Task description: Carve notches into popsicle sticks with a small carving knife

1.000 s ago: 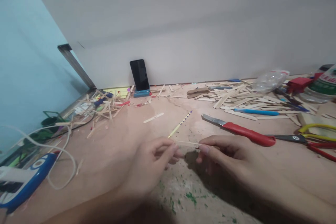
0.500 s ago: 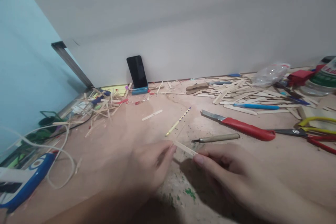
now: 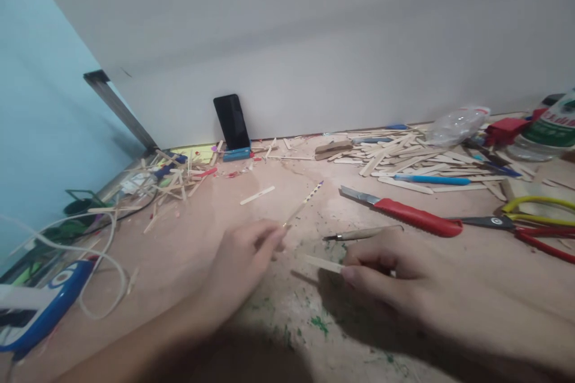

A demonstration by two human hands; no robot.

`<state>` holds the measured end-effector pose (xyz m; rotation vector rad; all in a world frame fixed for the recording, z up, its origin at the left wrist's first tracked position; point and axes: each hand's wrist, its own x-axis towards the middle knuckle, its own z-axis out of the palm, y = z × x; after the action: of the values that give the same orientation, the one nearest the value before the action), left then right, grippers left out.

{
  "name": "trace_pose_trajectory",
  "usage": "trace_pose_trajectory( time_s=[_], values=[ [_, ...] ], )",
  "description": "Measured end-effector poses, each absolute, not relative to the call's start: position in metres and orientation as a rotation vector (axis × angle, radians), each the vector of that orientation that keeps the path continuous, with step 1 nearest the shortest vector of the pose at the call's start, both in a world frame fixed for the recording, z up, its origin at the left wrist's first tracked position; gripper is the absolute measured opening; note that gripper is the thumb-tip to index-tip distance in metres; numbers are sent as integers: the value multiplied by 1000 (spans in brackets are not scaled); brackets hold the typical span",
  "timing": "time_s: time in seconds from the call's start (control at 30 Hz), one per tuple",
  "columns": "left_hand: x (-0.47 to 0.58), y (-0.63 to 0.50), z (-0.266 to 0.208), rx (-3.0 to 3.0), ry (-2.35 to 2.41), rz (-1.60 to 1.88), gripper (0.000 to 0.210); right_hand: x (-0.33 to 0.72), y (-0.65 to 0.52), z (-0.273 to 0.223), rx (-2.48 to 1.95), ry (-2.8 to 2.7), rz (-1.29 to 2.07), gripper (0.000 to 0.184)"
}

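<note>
My right hand [image 3: 386, 269] pinches a flat wooden craft stick [image 3: 323, 263] by its right end, holding it over the table, its left end free. My left hand [image 3: 251, 257] is just beyond that free end, thumb and forefinger closed at the near end of a thin patterned pencil [image 3: 309, 193]; the fingers partly hide that end. A wood-handled carving tool [image 3: 359, 234] lies right behind my right hand. Farther right is a red-handled utility knife [image 3: 415, 216]. Another craft stick [image 3: 257, 195] lies alone beyond my left hand.
A phone [image 3: 231, 122] leans against the wall. Several craft sticks [image 3: 404, 158] are heaped at the back right beside scissors [image 3: 498, 223] and a bottle [image 3: 550, 131]. At left are a stick jumble [image 3: 177, 182], a white cable [image 3: 119, 269] and a blue device [image 3: 67, 305]. Green scraps [image 3: 320, 324] dot the table.
My left hand has let go of the craft stick's left end and moved up and left to the pencil's near end. My right hand keeps the stick and has shifted slightly right.
</note>
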<state>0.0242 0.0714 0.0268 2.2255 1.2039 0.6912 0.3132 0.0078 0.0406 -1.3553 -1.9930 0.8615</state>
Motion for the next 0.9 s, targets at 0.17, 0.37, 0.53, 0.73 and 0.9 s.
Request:
trace_pose_trajectory(
  time_s=[0.17,0.37,0.53,0.73,0.9],
  values=[
    [35,63,41,2313,988,472,42,360,46,44,-1501,-2101,360,41],
    [40,56,25,2420,846,490,34,386,54,46,-1551,-2217,135,35],
    [33,64,12,2520,837,665,26,394,53,43,-1438,-2441,320,29],
    [36,54,33,2557,777,605,32,391,54,37,-1532,-2383,335,26],
    [38,54,43,2534,643,532,29,381,45,53,-1590,-2293,369,30]
  ],
)
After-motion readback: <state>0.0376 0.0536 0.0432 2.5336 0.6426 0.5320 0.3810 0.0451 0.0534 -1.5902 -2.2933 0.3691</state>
